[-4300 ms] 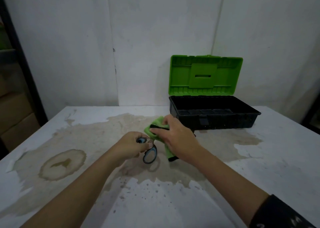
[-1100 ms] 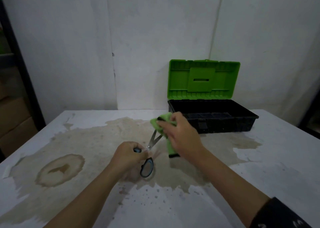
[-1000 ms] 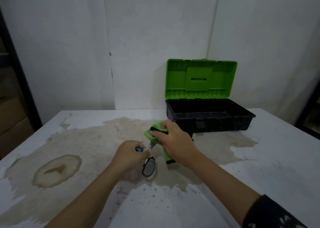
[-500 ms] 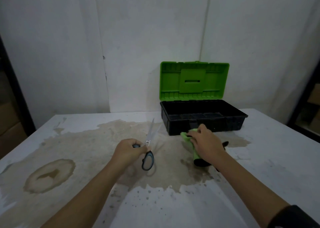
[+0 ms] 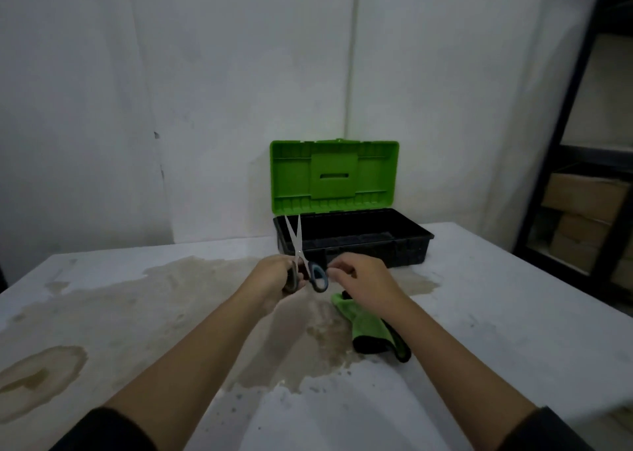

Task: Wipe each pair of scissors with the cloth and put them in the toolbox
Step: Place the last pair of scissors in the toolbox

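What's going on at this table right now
A person is cleaning scissors at a stained table. The left hand grips one handle and holds them blades up and slightly apart, while the right hand is at the other handle loop. The green cloth lies on the table under the right forearm, held by neither hand. The toolbox sits open behind, lid up; no scissors can be seen inside it.

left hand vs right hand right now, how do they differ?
The left hand grips one handle of the scissors, blades up; the right hand holds nothing, fingertips at the free handle loop. The cloth lies under the right wrist, not the left. Both hover before the toolbox.
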Motion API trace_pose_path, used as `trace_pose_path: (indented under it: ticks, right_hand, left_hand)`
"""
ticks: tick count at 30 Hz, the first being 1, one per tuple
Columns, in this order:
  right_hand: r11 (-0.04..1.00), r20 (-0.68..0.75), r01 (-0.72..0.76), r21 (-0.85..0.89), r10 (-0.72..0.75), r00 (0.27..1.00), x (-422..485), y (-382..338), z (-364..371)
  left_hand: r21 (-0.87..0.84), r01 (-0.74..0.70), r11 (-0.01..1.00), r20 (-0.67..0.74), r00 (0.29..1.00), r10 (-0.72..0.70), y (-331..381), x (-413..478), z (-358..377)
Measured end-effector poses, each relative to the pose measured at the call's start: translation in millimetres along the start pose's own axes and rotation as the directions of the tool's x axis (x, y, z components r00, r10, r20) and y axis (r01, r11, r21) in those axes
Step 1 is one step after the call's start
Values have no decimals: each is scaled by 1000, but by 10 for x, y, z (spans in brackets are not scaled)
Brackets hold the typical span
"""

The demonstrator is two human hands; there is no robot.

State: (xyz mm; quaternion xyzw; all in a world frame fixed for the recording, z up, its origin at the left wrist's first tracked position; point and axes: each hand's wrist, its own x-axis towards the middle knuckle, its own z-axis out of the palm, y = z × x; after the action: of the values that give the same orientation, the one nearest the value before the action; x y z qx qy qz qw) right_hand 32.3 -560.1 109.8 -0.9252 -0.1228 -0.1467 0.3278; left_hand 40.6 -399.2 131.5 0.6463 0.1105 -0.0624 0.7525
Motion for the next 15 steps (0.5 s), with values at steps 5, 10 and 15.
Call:
trace_pose_path:
  ticks: [5, 10, 15]
  right_hand:
    - [978, -33, -84, 191, 92, 995, 112, 52, -157]
    - [971, -46, -129, 199, 141, 989, 234, 282, -370]
    - [981, -62, -163, 104, 170, 983, 385, 388, -549]
  left_hand:
    - [-24, -45, 999, 78, 996, 47, 8, 104, 346]
    - [42, -74, 996, 91, 993, 70, 56, 238, 592]
    - [49, -100, 994, 158, 983, 91, 158, 399, 824]
